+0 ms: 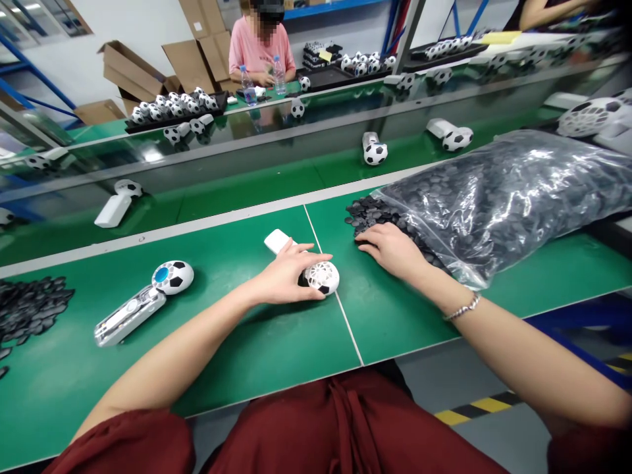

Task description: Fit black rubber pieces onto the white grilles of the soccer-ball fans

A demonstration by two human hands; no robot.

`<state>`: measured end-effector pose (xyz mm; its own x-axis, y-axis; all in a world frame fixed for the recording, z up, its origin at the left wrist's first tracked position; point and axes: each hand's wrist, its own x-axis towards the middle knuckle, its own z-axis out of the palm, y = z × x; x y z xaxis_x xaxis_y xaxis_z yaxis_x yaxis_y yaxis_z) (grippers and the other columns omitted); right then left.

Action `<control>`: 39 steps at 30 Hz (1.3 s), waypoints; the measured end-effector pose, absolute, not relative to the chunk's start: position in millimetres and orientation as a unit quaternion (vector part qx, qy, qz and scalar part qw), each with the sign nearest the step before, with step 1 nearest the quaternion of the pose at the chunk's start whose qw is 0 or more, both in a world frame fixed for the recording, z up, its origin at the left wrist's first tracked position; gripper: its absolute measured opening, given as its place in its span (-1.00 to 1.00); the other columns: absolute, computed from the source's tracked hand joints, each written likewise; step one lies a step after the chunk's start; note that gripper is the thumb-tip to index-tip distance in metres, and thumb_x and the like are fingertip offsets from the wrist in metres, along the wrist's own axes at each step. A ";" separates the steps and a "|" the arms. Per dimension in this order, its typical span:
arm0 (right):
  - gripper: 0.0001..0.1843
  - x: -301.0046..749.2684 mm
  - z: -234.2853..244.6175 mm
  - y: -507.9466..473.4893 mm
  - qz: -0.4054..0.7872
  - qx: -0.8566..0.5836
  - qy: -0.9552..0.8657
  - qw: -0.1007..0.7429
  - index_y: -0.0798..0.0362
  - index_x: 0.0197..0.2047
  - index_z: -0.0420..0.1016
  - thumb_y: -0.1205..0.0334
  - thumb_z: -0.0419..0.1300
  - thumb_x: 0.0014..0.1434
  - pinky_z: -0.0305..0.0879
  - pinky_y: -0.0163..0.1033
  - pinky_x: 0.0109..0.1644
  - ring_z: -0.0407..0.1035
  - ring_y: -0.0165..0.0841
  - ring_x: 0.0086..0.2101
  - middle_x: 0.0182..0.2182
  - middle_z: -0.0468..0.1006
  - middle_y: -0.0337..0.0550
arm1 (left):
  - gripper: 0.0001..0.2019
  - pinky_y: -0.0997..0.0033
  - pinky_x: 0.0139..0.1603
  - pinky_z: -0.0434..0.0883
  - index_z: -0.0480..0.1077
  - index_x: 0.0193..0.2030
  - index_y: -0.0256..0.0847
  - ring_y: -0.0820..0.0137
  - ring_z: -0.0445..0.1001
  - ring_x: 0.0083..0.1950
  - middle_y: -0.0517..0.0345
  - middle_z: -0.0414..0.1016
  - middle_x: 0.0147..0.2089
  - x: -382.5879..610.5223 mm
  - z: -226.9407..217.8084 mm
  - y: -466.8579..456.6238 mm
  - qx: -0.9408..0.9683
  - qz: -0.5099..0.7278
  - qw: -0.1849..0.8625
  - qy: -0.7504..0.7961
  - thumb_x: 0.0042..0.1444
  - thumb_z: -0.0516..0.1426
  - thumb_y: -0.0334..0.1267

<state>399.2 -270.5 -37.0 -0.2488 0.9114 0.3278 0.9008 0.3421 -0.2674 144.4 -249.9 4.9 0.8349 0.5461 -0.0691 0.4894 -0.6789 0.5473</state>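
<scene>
My left hand [291, 273] is wrapped round the ball head of a white handheld fan [323, 276] patterned like a soccer ball. Its white handle points up and left on the green bench, partly behind my fingers. Beside the bag, my right hand [392, 250] has its fingertips curled down at the edge of a pile of small black pieces [374, 212]; what lies between them is hidden. To the left, another soccer-ball fan [172, 276] lies with its handle open and a blue disc on its head.
A clear plastic bag [513, 191] full of black pieces covers the right side. More black pieces [34, 306] lie far left. Beyond the bench's pale edge strip, a green conveyor [296, 174] carries several fans. A person in pink [261, 52] sits across, near trays of balls [172, 108].
</scene>
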 end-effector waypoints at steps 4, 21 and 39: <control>-0.79 399.7 -37.1 -267.3 -0.098 -0.526 -0.841 0.082 0.16 -0.20 0.48 0.36 0.03 0.20 0.20 -0.19 -0.24 0.24 -0.19 -0.26 -0.30 0.49 0.02 | -0.30 -0.28 0.22 -0.29 0.14 0.20 -0.12 -0.08 -0.22 0.34 -0.03 0.14 0.26 151.2 5.5 -267.1 0.892 0.049 0.262 0.366 -0.09 0.20 0.01; -0.90 355.2 -11.2 -321.8 0.261 -0.455 -0.785 0.331 0.02 -0.32 0.48 0.29 0.13 0.16 0.30 -0.30 -0.19 0.40 -0.39 -0.31 -0.35 0.54 -0.24 | -0.40 0.09 0.33 -0.11 0.13 0.17 -0.25 0.22 -0.27 0.38 -0.03 0.07 0.29 139.0 2.5 -255.1 0.886 0.067 0.406 0.215 -0.07 0.15 -0.37; -0.80 342.2 -26.3 -311.7 0.308 -0.455 -0.740 0.388 0.01 -0.23 0.38 0.20 0.24 0.05 0.35 -0.19 -0.21 0.31 -0.30 -0.22 -0.25 0.36 -0.13 | -0.61 -0.01 0.29 -0.02 0.23 -0.01 -0.18 0.16 -0.20 0.37 -0.01 0.24 0.18 154.3 -9.0 -275.6 0.851 0.171 0.396 0.300 -0.01 0.15 -0.29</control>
<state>342.2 -311.7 -26.3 -0.2844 0.9122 0.2949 0.4342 0.3967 -0.8087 154.3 -275.6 -9.0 0.7610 0.6465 0.0539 0.3751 -0.5062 0.7766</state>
